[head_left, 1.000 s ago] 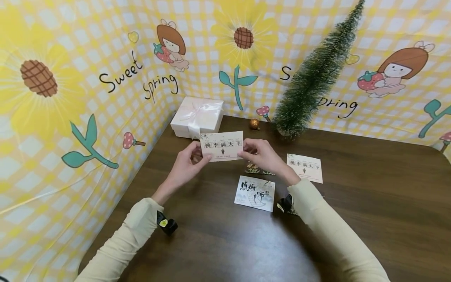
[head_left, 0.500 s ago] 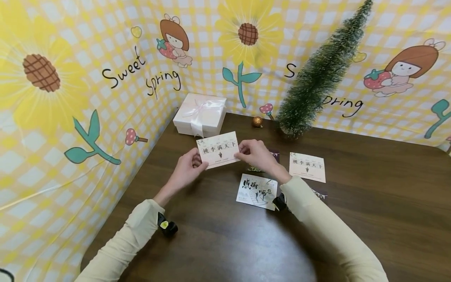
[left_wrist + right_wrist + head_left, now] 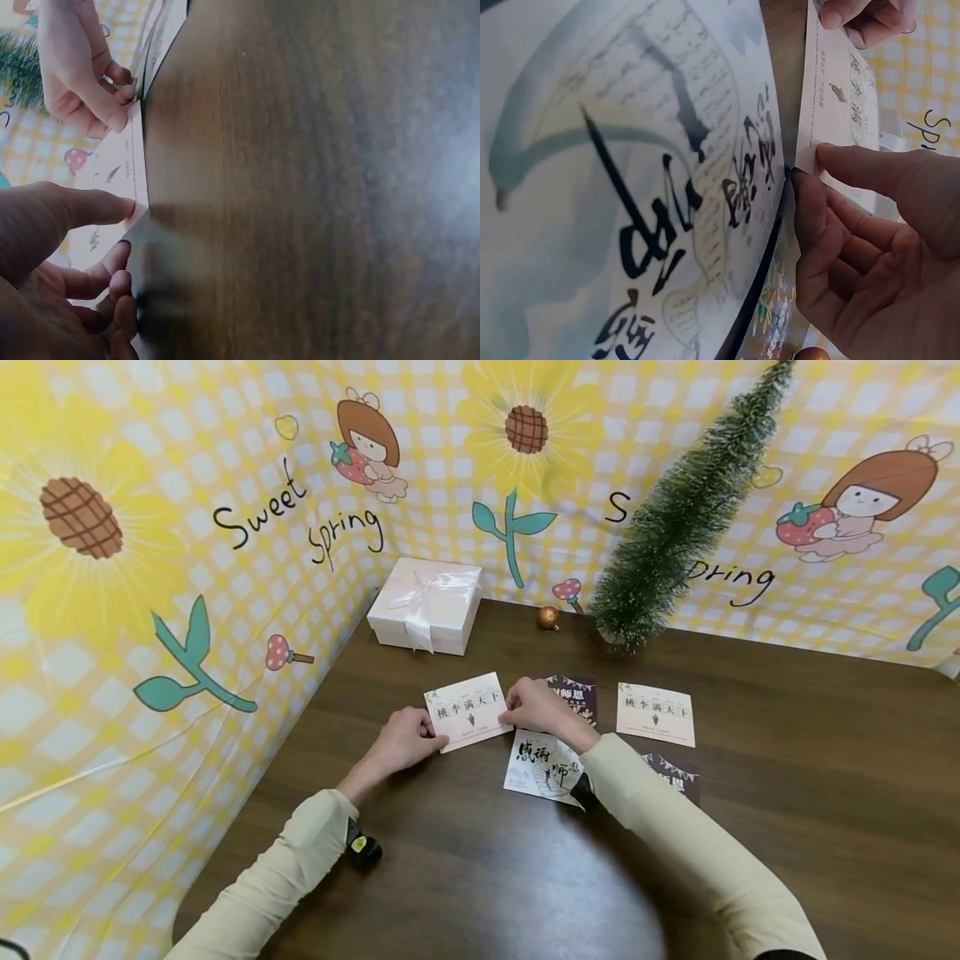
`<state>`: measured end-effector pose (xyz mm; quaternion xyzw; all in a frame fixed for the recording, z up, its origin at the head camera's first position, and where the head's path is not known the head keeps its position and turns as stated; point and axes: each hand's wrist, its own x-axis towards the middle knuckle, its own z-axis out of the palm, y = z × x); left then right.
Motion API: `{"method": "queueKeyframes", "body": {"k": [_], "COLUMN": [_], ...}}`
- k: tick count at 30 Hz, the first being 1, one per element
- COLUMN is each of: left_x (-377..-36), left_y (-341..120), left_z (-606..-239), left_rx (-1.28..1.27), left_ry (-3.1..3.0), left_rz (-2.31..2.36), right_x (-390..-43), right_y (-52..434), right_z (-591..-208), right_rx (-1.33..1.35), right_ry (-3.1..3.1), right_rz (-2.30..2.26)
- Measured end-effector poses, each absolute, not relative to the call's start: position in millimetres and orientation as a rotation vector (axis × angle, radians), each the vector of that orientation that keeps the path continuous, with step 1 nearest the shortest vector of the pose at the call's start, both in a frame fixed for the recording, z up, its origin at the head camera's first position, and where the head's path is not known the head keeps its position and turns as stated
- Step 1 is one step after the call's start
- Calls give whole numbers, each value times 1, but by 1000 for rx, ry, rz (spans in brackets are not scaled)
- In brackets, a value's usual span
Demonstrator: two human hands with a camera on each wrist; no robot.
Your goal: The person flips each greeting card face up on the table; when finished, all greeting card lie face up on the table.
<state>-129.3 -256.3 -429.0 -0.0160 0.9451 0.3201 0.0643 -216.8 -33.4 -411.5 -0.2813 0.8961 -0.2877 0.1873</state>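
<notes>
A cream card [image 3: 468, 714] with a row of large black characters is held between both hands, close over the brown table. My left hand [image 3: 405, 739] pinches its lower left corner; in the left wrist view the thumb lies on the printed face, fingers beneath. My right hand [image 3: 542, 703] pinches the card's right edge between thumb and fingertips, clearly shown in the right wrist view. Right beside it lie a dark purple card [image 3: 573, 697], partly hidden by the right hand, and a pale card [image 3: 536, 768] with brush lettering, partly covered by the right wrist.
Further right lie a matching cream card [image 3: 656, 714] and another purple card [image 3: 675, 777], half covered by the right sleeve. A white ribboned gift box [image 3: 426, 606], a small gold ball [image 3: 548, 618] and a green bottle-brush tree [image 3: 675, 527] stand along the back, before a yellow checked cloth [image 3: 442, 460].
Both hands have lowered the cream card from in front of the gift box down towards the table. The card has tilted slightly, its right end higher. The purple cards show more.
</notes>
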Motion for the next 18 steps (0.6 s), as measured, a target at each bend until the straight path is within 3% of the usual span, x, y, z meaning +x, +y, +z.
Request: {"method": "queueKeyframes", "body": {"k": [18], "left_x": [-122], "left_y": [-258], "left_z": [-429], "left_rx": [-4], "left_ry": [2874], "left_rz": [663], "right_x": [-206], "right_y": [-45], "right_z": [-416], "right_rx": [-740], "right_ry": [2580], "right_rz": [-627]}}
